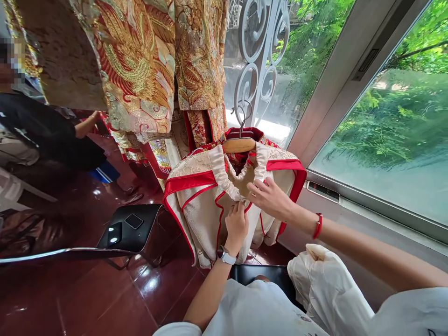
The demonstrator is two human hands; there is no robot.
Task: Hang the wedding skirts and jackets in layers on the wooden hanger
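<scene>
A cream jacket with red trim point(199, 214) hangs in front of me on a wooden hanger point(239, 145). Around its neck opening runs a white gathered collar band point(220, 170). My left hand point(237, 224) is closed at the lower front of this band, its fingertips pinching the edge. Bent fingers of my right hand point(268, 197) grip the right side of the band near the neckline. What lies beneath the fingertips is partly hidden. Inside the neck, a red patterned garment point(259, 135) shows behind the jacket.
Gold and red embroidered garments point(140, 70) hang at the upper left. White scrollwork point(257, 70) stands by the window point(381, 121). A black chair point(149, 228) holds two dark phone-like objects. White cloth point(325, 280) lies near my lap. Another person point(45, 130) is at the left.
</scene>
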